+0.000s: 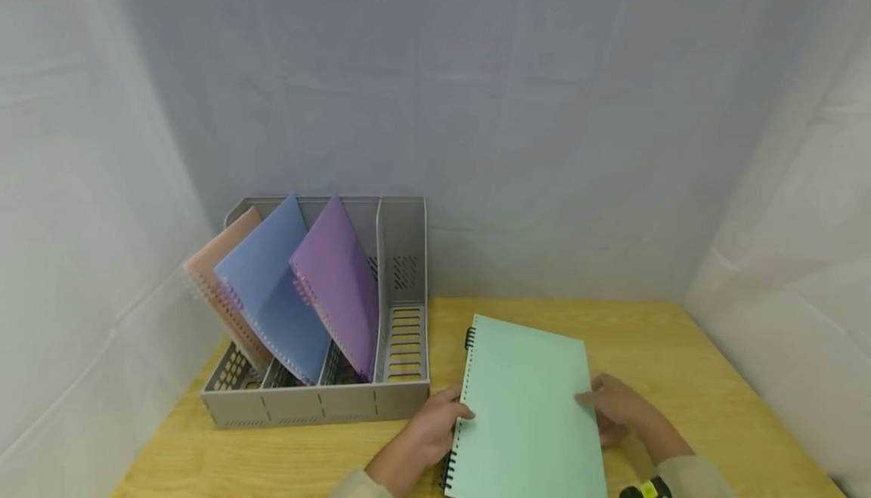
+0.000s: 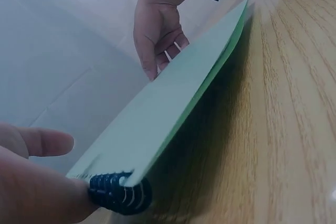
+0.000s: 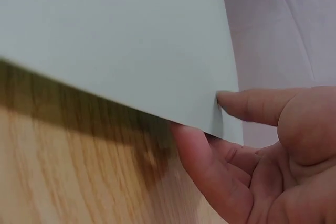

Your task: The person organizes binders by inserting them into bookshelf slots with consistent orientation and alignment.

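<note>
A mint-green spiral notebook [image 1: 527, 407] with a black coil along its left side is held slightly tilted, close over the wooden table. My left hand [image 1: 435, 426] grips it at the coil edge, thumb over the cover. The black coil [image 2: 119, 191] shows beside that hand in the left wrist view. My right hand [image 1: 618, 407] pinches the opposite edge. In the right wrist view its thumb [image 3: 252, 104] presses the cover while the fingers [image 3: 202, 156] curl underneath. The notebook's raised side casts a shadow on the wood.
Left of the notebook stands a grey file organizer [image 1: 316, 403] with several slots. Orange [image 1: 227, 252], blue [image 1: 268, 264] and purple [image 1: 336, 279] spiral notebooks lean in it; its rightmost slot [image 1: 404, 339] holds none. White sheeting [image 1: 544, 143] surrounds the wooden table [image 1: 721, 407].
</note>
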Demonstrator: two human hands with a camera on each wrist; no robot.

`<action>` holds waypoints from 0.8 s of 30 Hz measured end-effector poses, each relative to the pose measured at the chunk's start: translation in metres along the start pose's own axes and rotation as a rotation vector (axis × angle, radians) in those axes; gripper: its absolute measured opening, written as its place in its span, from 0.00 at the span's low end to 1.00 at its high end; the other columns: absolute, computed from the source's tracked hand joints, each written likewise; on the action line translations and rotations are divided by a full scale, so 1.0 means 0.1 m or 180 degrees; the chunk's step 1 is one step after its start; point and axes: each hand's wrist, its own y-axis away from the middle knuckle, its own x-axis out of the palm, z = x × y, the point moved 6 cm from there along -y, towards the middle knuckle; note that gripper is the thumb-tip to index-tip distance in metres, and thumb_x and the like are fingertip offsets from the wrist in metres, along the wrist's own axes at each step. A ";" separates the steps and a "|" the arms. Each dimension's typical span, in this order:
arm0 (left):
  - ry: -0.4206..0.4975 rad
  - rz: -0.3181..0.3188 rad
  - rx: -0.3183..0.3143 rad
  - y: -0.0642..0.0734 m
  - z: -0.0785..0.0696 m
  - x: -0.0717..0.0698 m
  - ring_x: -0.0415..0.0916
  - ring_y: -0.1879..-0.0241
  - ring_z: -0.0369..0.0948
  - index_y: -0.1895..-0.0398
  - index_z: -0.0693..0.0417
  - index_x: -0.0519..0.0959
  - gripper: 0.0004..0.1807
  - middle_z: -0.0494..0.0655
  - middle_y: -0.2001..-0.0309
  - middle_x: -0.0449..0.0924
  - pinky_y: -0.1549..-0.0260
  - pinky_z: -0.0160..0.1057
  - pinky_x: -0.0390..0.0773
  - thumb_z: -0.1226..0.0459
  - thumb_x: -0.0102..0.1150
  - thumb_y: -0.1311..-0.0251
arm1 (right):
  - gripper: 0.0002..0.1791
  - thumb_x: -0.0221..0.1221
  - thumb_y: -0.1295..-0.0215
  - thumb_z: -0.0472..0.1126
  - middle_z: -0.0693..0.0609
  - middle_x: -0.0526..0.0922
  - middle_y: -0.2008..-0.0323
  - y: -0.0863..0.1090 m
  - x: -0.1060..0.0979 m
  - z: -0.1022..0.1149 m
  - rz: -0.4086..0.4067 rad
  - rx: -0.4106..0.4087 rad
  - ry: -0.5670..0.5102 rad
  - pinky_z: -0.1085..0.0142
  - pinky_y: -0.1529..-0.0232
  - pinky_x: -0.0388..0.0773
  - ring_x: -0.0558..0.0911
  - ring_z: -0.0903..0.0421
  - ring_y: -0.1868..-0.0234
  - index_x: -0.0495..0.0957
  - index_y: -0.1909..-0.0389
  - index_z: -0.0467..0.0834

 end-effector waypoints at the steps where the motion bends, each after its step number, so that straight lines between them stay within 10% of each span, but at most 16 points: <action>1: -0.0002 0.0017 0.0008 0.01 -0.01 0.00 0.57 0.33 0.61 0.27 0.73 0.45 0.38 0.69 0.30 0.55 0.35 0.56 0.63 0.78 0.45 0.41 | 0.27 0.56 0.31 0.44 0.37 0.75 0.65 0.00 0.00 0.01 -0.0006 -0.0037 0.0003 0.60 0.73 0.83 0.80 0.47 0.69 0.60 0.44 0.28; 8: 0.0128 0.0076 0.0077 0.08 -0.06 -0.02 0.73 0.46 0.48 0.26 0.67 0.47 0.37 0.63 0.38 0.70 0.43 0.51 0.73 0.78 0.42 0.41 | 0.30 0.57 0.31 0.44 0.38 0.78 0.60 0.00 -0.02 0.07 -0.0054 -0.0311 -0.0017 0.57 0.72 0.82 0.81 0.50 0.69 0.60 0.39 0.29; 24: -0.0084 0.0406 0.0031 0.20 -0.13 -0.08 0.81 0.56 0.48 0.23 0.59 0.40 0.41 0.57 0.46 0.77 0.56 0.53 0.82 0.75 0.46 0.37 | 0.19 0.55 0.29 0.45 0.53 0.69 0.84 -0.03 -0.03 0.15 0.0168 -0.1053 -0.0426 0.67 0.82 0.72 0.69 0.58 0.84 0.64 0.50 0.34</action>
